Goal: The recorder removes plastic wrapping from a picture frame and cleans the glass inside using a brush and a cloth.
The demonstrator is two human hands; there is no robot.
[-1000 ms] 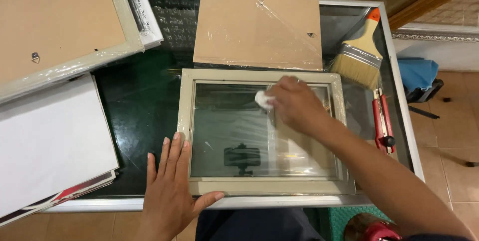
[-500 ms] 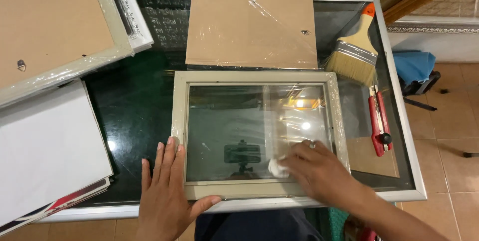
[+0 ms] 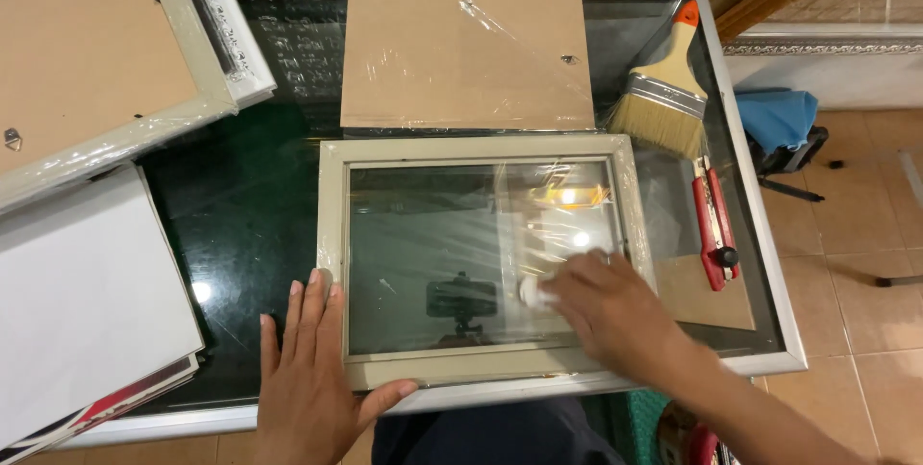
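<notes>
Glass table (image 3: 240, 234) with a metal edge carries a pale picture frame (image 3: 481, 258) near its front, a brown backing board (image 3: 452, 56) just beyond it, and a paintbrush (image 3: 663, 90) and red cutter (image 3: 713, 225) to the right. At the frame's near left corner the left hand (image 3: 312, 378) lies flat with fingers spread, thumb on the bottom rail, gripping nothing. Blurred, the right hand (image 3: 611, 311) rests on the glass near the right side, fingers curled over a small white wad (image 3: 534, 292).
</notes>
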